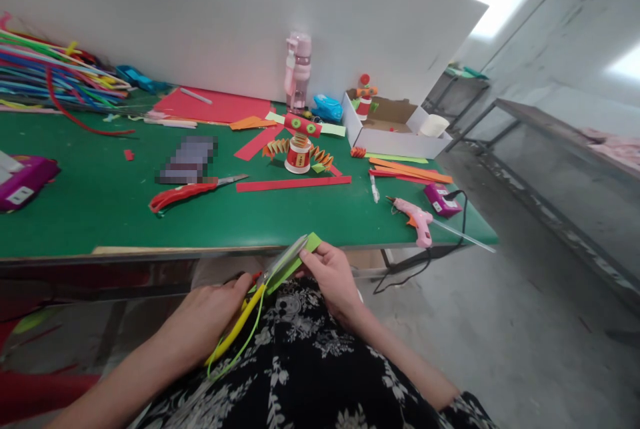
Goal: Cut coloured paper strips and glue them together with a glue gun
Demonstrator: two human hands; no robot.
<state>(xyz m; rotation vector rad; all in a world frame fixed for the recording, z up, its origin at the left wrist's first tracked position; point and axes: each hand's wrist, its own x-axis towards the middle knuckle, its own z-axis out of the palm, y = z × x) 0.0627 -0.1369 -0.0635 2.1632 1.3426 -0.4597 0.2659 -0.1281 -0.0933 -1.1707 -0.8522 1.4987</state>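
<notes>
Over my lap, my left hand [227, 305] is closed round the yellow handles of a pair of scissors [245, 315]. The blades point up and to the right, lying along a strip of bright green paper [283, 277]. That strip is pinched near its far end by my right hand [330, 275]. A thin green sliver of paper [253, 335] curls down beside the scissor handle. On the table in front stands a small paper-cup figure [299, 157] with a red rolled head, green eyes and folded orange arms.
The green table [210, 225] holds a red utility knife [185, 197], a red paper strip [295, 183] and a blurred dark rectangle [189, 159]. To the right lie a pink glue gun [415, 215] with a cord and a white box [400, 139]. A pink bottle [299, 75] stands behind.
</notes>
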